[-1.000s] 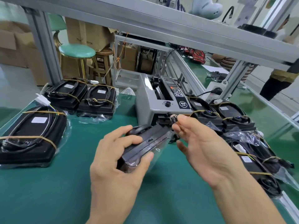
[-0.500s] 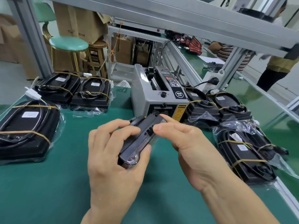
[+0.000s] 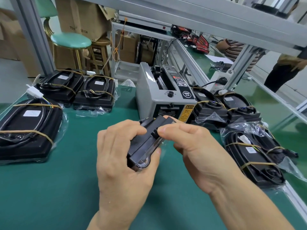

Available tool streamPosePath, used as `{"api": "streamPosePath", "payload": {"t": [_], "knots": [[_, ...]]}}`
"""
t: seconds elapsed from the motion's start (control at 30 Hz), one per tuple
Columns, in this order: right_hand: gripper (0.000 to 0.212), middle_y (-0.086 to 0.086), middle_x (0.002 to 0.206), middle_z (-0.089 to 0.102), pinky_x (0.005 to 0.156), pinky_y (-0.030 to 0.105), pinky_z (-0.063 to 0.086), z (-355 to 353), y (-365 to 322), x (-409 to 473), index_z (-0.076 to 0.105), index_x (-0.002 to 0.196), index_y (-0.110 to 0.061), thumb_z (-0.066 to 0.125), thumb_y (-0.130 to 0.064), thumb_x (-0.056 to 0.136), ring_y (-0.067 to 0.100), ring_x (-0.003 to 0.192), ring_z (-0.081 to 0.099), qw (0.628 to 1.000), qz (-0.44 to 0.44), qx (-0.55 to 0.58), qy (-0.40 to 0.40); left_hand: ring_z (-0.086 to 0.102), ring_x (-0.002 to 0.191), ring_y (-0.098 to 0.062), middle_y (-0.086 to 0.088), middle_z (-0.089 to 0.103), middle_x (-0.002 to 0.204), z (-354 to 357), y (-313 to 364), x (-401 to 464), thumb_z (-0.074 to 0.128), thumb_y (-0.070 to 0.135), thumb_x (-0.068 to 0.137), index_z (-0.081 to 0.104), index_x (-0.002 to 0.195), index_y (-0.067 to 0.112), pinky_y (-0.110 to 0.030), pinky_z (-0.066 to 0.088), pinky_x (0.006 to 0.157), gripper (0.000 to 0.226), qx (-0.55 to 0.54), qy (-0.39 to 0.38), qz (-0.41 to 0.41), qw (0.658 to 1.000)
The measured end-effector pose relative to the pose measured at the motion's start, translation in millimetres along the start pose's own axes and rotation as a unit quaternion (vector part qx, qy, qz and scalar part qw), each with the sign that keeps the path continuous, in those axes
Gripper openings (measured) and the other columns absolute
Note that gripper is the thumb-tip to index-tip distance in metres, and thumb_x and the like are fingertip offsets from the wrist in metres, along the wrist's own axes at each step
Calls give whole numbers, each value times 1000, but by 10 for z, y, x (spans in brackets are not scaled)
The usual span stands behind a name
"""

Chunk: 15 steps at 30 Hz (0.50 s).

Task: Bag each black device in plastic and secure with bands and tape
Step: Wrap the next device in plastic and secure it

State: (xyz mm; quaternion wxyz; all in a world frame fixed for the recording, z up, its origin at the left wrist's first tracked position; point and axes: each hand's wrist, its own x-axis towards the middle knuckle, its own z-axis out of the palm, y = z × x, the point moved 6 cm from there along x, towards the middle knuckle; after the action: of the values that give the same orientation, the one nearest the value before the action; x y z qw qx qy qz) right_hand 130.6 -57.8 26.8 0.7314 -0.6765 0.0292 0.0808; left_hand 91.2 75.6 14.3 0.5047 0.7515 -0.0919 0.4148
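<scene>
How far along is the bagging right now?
Done: banded, bagged devices lie left and right of the tape dispenser. In hand: left hand grips a small device; right hand presses its top. Whether others wait unbagged cannot be told.

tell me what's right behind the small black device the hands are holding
Directly behind the small black device, gripped by the left hand and right hand, stands the grey tape dispenser. Its outlet slot is partly covered by the device and fingers.
</scene>
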Motion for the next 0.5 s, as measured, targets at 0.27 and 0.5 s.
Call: {"api": "streamPosePath", "payload": {"t": [0.27, 0.5], "knots": [[10, -10, 71, 67, 97, 32, 42, 51, -28, -11, 73, 57, -17, 69, -16, 66, 9, 95, 54, 999, -28, -39, 4, 52, 94, -27, -6, 48, 112, 20, 3, -9, 70, 20, 75, 58, 99, 20, -34, 49, 80, 27, -8, -4, -6, 1000], [7, -3, 85, 70, 108, 51, 39, -8, 9, -4, 73, 61, -14, 77, -19, 65, 18, 103, 62, 998, -9, -57, 24, 53, 93, -31, -7, 48, 110, 42, 9, -26, 75, 11, 71, 60, 99, 19, -33, 49, 81, 32, 0, -9, -3, 1000]]}}
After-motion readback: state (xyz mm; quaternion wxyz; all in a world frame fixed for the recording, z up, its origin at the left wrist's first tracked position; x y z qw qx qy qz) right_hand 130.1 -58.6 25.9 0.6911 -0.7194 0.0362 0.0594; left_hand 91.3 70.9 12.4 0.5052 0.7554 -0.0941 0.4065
